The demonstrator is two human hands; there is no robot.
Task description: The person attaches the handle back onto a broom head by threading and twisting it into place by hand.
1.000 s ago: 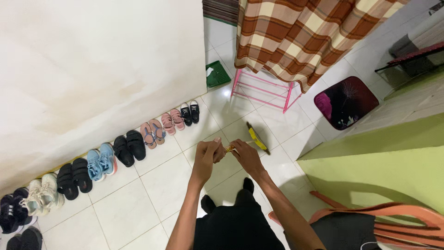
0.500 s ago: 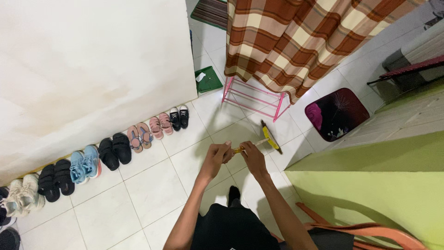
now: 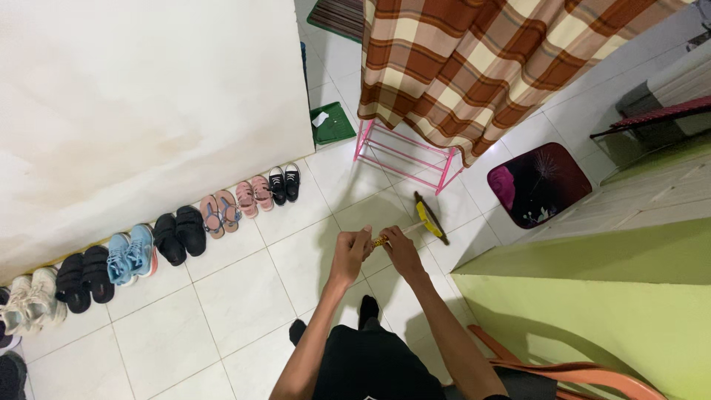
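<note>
Both hands on the broom handle [image 3: 381,239], out over the white tiled floor [image 3: 244,296]. Left hand [image 3: 351,253] has its fingers wrapped shut around the near end of the handle. Right hand [image 3: 404,252] grips just beyond it, fingers clamped on the same stick; the two hands nearly touch.

Broom head [image 3: 429,218], yellow with dark bristles, sits on the floor past the hands, just short of the pink rack [image 3: 404,155]. The handle runs from the head back toward the body, tilted.

Taking the pink rack as reference:
- plaid brown-and-cream cloth [image 3: 474,59] hangs over it, covering its top
- green mat [image 3: 331,122] lies just left of it, against the wall corner
- dark floor mat with a pink pattern [image 3: 537,184] lies to its right, near
- row of shoes and sandals [image 3: 170,237] runs left of it along the foot of the white wall [image 3: 141,104], pairs side by side
- green wall [image 3: 592,304] stands right and nearer the person
- orange plastic chair [image 3: 585,370] well nearer, at the person's right side
</note>
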